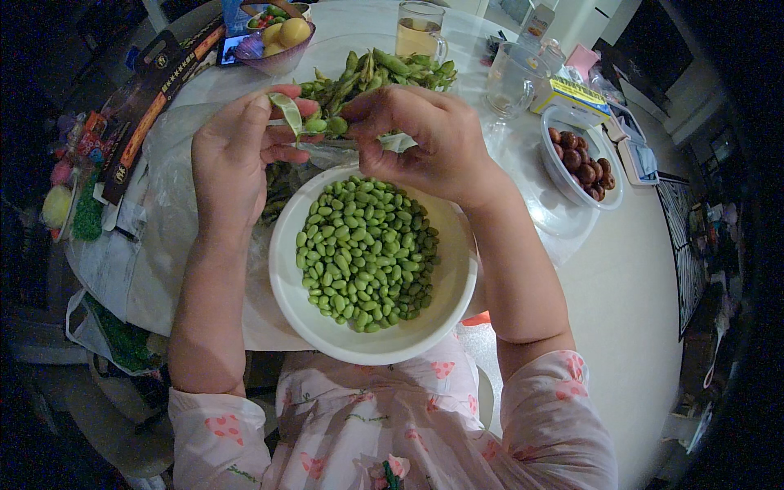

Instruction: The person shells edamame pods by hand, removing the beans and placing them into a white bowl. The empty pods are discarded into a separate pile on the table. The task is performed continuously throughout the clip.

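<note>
My left hand [236, 138] grips an opened green soybean pod [286, 113] between thumb and fingers, its pale inner side showing. Green beans [315, 125] appear just past its fingertips; whether they are still in a pod is hard to see. Close by on the right, my right hand [422, 138] has its fingers curled together, and what they may pinch is hidden. Below both hands stands a white bowl [285, 294] holding many shelled green soybeans [367, 251]. Beyond the hands lies a heap of unshelled soybean pods [380, 67], partly covered by them.
A glass mug of pale yellow drink [419, 33] stands behind the pods, with another glass mug [508, 82] to its right. Farther right, a clear plastic bowl [551, 165] contains round dark-red fruit [582, 160]. A purple basket [285, 58] with yellow fruit sits back left. Plastic sheeting [177, 159] spreads leftward.
</note>
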A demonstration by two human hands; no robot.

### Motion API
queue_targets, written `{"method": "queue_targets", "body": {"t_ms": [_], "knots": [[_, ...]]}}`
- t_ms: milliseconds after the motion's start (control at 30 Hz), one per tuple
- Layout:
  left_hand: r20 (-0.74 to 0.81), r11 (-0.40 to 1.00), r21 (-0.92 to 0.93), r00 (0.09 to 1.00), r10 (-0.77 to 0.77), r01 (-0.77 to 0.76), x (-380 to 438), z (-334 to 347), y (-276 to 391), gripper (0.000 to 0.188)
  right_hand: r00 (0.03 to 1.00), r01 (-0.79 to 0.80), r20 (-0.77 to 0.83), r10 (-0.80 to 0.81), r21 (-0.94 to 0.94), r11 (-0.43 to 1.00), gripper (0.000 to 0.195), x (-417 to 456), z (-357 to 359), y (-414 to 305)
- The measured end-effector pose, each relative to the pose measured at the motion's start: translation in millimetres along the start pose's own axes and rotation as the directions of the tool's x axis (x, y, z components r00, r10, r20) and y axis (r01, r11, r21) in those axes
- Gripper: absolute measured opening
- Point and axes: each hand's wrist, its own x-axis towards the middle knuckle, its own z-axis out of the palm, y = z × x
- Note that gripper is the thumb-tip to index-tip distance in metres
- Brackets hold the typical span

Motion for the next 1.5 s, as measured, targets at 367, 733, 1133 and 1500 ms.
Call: {"method": "queue_targets", "body": {"t_ms": [367, 733, 1133, 1500], "knots": [[0.182, 0.972, 0.165, 0.974, 0.136, -0.167, -11.5, 15.4, 1.5, 0.025, 0.998, -0.016, 0.054, 0.021, -0.089, 0.996, 0.016, 0.1, -2.9, 2.1], [0.302, 0.990, 0.062, 0.948, 0.105, -0.130, -12.8, 9.6, 4.8, 0.023, 0.999, -0.006, 0.052, 0.006, 0.000, 1.000, 0.017, 3.4, -0.6, -0.6], [0.360, 0.654, 0.651, 0.916, 0.180, -0.384, -15.1, 16.0, 17.3, 0.022, 0.989, -0.099, 0.114, 0.096, 0.020, 0.995, 0.019, -0.6, -1.0, 4.7], [0.303, 0.683, 0.677, 0.950, 0.079, -0.273, -20.1, 15.6, 17.0, 0.014, 0.973, -0.129, 0.201, 0.112, 0.074, 0.989, 0.019, 1.2, -5.7, 1.4]]}}
